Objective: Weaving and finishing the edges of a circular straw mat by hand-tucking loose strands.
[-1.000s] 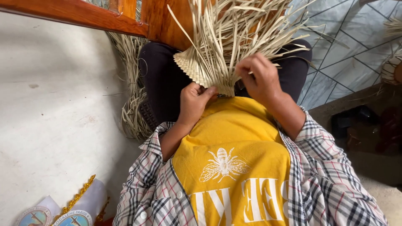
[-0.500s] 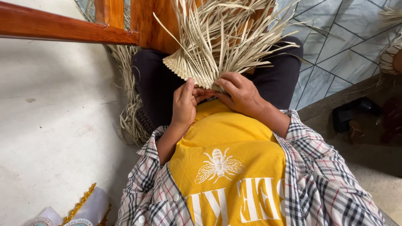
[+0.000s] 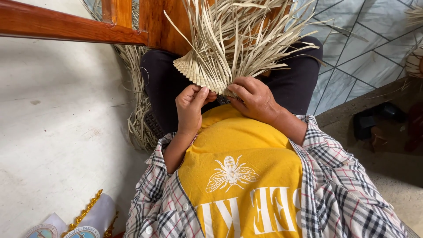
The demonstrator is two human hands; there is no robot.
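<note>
A partly woven piece of pale dried palm strips (image 3: pixel 207 72) rests over my lap, its loose ends fanning up and away from me. My left hand (image 3: pixel 191 108) grips the near edge of the woven part, fingers curled on the strips. My right hand (image 3: pixel 253 99) pinches the same edge just to the right. Both hands almost touch each other above my yellow shirt (image 3: pixel 238 163).
A reddish wooden furniture frame (image 3: pixel 75 27) crosses the top left. A bundle of dried strips (image 3: pixel 139 114) lies on the floor by my left leg. White fabric with gold trim (image 3: pixel 90 216) sits at the bottom left. Dark footwear (image 3: pixel 374 121) lies at the right.
Both hands have moved closer together along the woven edge. The camera has shifted slightly, and the woven piece sits a little further right.
</note>
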